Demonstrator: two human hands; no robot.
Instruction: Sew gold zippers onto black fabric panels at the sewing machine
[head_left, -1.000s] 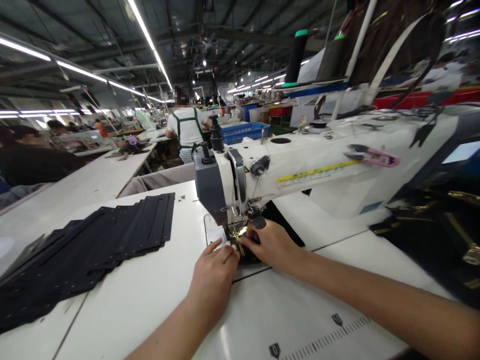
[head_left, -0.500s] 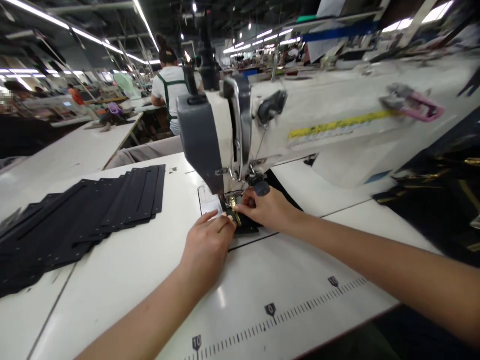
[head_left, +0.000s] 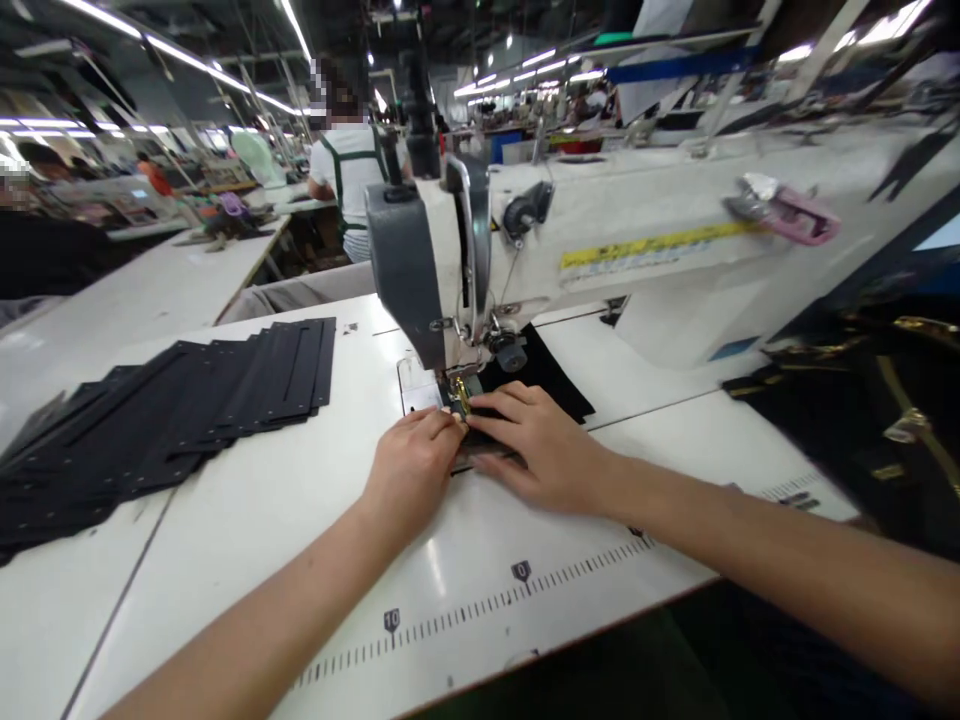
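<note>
A black fabric piece (head_left: 551, 375) lies under the needle end of the white sewing machine (head_left: 637, 225). Along it, by the presser foot, runs a narrow gold strip (head_left: 462, 392) that looks like a metal zipper. My left hand (head_left: 418, 462) is at the left of the strip, its fingers bunched together on the fabric edge just in front of the foot. My right hand (head_left: 544, 450) rests on the fabric from the right, fingers stretched out and apart, with fingertips touching near the strip. Both hands partly cover the fabric.
A fanned stack of black panels (head_left: 225, 390) lies on the table at left. Black pieces with gold strips (head_left: 892, 400) are heaped at right. Pink-handled snips (head_left: 799, 215) sit on the machine arm. A person (head_left: 352, 180) stands beyond the machine.
My right hand has gone from a pinch at the strip to lying flatter with fingers spread, nearer me. My left hand's fingers have drawn closer together. The view has shifted slightly.
</note>
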